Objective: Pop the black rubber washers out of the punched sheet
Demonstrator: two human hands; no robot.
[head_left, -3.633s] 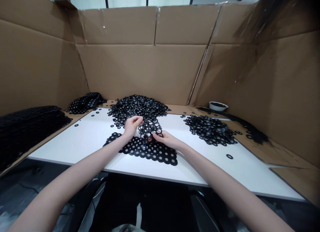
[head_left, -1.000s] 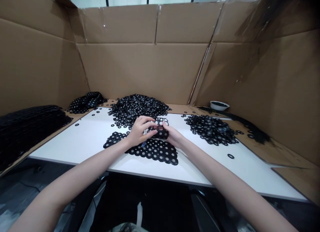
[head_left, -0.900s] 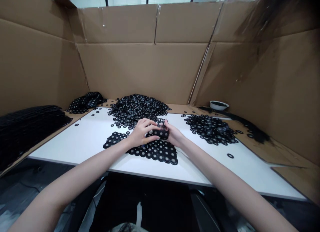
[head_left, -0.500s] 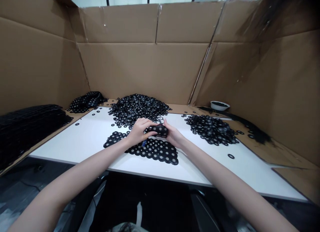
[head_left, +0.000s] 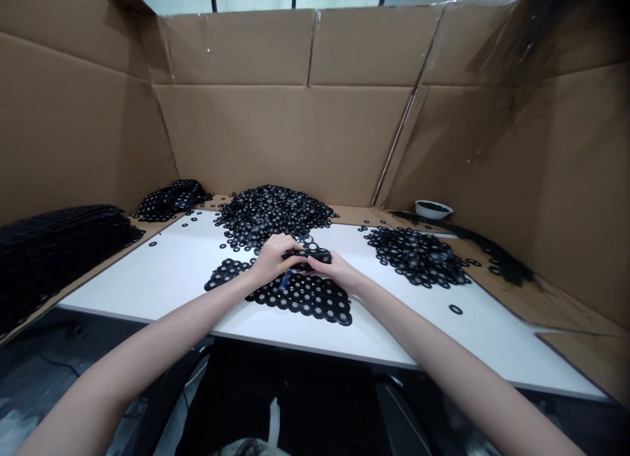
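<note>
1. Since the frame from 3.6 s ago, the two hands have come together: then they held a spread piece of ring sheet apart over the flat sheet, and now that piece is bunched into a small dark wad between them.
2. The left hand is curled around the left end of the bunched ring sheet, fingers closed on it. A small blue object sticks out below this hand; what it is cannot be told.
3. The right hand is closed on the right end of the same wad, thumb on top.
4. The wad is held just above the flat ring sheet, which lies on the white table near the middle of its front edge.
5. Behind the hands, toward the table's back edge, sits a large heap of loose black rings.
6. A second, flatter heap of rings lies toward the right edge, well apart from the hands; a single ring lies alone nearer the front.
7. A small white bowl stands at the back right corner.
8. At the back left corner lies a folded pile of ring sheets, and a dark stack runs beyond the left edge.
9. Cardboard walls enclose the table on three sides.
</note>
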